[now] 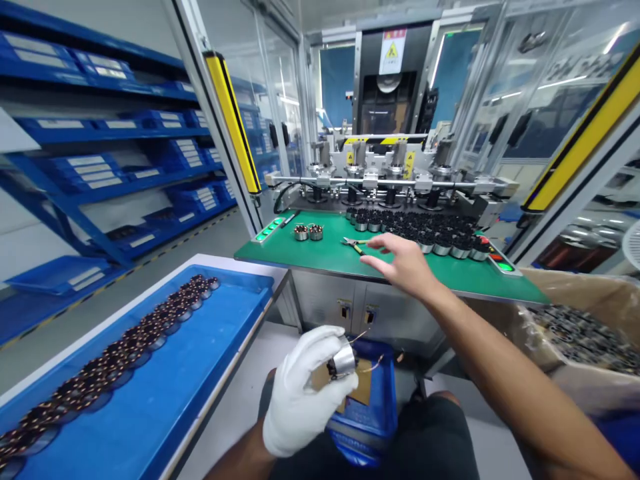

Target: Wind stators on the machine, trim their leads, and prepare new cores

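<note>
My left hand (pixel 305 390), in a white glove, grips a motor stator (pixel 344 360), a silver ring with black ends. Loose copper wire ends stick out from it to the right. Bare and stretched forward, my right hand (pixel 397 263) has its thumb and fingers apart over the green work surface (pixel 320 257). Close to its fingertips lies a pair of cutting pliers (pixel 356 245) with yellow-green and black handles; whether the fingers touch them I cannot tell. Two copper-wound stators (pixel 309 232) stand on the green surface farther left.
Several black-topped stators (pixel 420 227) crowd the right of the green surface, before a machine (pixel 380 163). A blue tray (pixel 215 347) at left holds rows of wound stators. Below my hands is a blue bin (pixel 387 393); a carton (pixel 575 280) of parts stands right. Yellow light-curtain posts (pixel 233 123) flank the opening.
</note>
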Demonstrator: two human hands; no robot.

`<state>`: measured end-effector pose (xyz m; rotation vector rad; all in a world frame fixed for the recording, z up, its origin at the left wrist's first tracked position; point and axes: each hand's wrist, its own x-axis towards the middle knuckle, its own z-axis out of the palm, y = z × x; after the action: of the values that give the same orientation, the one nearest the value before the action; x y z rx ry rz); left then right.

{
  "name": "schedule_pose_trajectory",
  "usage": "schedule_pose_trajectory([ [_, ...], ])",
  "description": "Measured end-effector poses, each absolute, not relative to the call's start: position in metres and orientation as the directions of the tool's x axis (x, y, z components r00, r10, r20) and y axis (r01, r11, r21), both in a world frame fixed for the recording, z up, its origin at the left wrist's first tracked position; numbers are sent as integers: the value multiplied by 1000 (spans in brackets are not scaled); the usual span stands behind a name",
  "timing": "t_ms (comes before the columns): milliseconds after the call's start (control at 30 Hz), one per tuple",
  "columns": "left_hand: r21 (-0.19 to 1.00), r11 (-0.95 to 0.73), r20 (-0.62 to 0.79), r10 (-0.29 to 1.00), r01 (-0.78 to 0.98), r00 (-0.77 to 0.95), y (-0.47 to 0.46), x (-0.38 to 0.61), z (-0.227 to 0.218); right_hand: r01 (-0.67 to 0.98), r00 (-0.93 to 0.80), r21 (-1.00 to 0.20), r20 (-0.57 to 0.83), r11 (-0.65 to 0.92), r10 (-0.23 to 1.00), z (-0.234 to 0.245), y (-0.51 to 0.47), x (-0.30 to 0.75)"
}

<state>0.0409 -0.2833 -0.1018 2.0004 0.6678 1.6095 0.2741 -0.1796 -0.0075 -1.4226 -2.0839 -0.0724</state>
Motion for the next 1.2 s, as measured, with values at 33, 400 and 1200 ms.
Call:
schedule_pose_trajectory([
  [33, 649, -754, 739, 656, 97, 153, -284, 40, -103, 885, -253, -238, 476, 400, 842, -10, -160, 277],
  [400, 845, -523, 527, 849, 110, -16, -293, 31, -106, 931, -363, 46, 232, 362, 903, -32, -136, 291],
  [1200, 806, -579, 570, 815, 122, 101, -291, 46, -99, 535, -305, -702, 357, 469, 883, -136, -370, 253],
])
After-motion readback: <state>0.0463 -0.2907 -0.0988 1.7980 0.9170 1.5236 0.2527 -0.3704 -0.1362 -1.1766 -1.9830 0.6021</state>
